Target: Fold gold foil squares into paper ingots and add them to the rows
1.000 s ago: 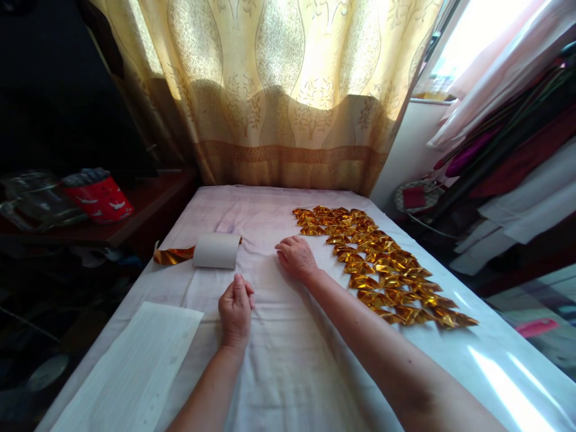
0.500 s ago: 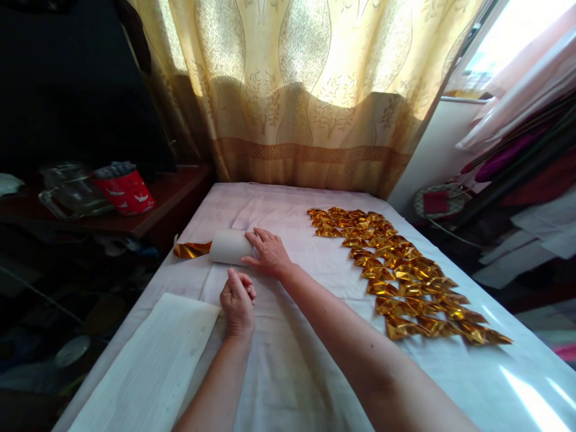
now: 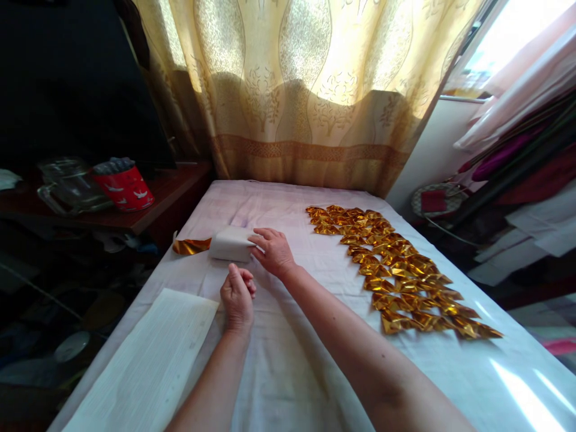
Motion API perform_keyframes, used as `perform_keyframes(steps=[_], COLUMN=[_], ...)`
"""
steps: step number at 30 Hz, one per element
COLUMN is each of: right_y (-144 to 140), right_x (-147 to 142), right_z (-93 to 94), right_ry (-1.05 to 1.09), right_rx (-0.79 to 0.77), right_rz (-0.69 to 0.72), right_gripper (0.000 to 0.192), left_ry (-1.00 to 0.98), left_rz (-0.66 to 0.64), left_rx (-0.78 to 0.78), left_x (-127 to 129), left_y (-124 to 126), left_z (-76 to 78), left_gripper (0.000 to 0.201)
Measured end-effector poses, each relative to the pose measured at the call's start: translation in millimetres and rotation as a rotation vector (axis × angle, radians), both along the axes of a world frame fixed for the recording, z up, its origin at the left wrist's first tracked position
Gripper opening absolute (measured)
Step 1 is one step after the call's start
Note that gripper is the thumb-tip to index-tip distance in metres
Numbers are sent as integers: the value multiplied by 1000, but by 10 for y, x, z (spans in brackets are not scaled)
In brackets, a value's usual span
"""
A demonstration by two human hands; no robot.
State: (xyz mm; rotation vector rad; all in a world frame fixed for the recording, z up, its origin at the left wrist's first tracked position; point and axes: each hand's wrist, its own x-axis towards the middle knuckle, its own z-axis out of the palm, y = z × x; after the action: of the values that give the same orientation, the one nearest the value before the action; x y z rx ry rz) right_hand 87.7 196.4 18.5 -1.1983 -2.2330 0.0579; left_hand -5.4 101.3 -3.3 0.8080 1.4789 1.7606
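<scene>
A white sheet of paper (image 3: pixel 229 245), curled over into a loose roll, lies on the cloth-covered table. My right hand (image 3: pixel 273 252) is at its right edge, fingertips on top, taking hold of that edge. From under the paper's left end sticks out a strip of shiny gold foil (image 3: pixel 192 246). Just in front of the paper is my left hand (image 3: pixel 237 295), closed with the thumb on top; whatever its curled fingers hold is hidden. To the lower left a long, pale, ribbed sheet (image 3: pixel 148 360) lies flat.
Folded gold foil pieces (image 3: pixel 396 264) lie in several rows on the right of the white cloth (image 3: pixel 306 372). At left, a dark wooden desk (image 3: pixel 175 189) bears a glass jug (image 3: pixel 74 189) and a red container (image 3: pixel 128 187). A patterned curtain (image 3: pixel 306 108) hangs behind the table.
My right hand has shifted slightly right, from lying on the roll to its right edge. The paper now looks more bent and less round. My left hand stays nearly in place.
</scene>
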Motion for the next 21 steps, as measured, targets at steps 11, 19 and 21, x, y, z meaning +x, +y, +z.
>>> perform_keyframes(steps=[11,19,21], right_y=[-780,-1272,-1339], right_x=[994,1357,1416], right_z=[-135,-277,-336], right_ry=[32,-139,-56], right_rx=[259,124,97], right_rz=[-46,-35,-60], right_gripper=[30,54,58], left_ry=[362,645,687], left_rz=[36,-264,-301], left_rx=[105,104,120], left_x=[-72,20,23], left_y=[69,39,26], left_z=[-140,-160,-152], left_gripper=[57,38,36])
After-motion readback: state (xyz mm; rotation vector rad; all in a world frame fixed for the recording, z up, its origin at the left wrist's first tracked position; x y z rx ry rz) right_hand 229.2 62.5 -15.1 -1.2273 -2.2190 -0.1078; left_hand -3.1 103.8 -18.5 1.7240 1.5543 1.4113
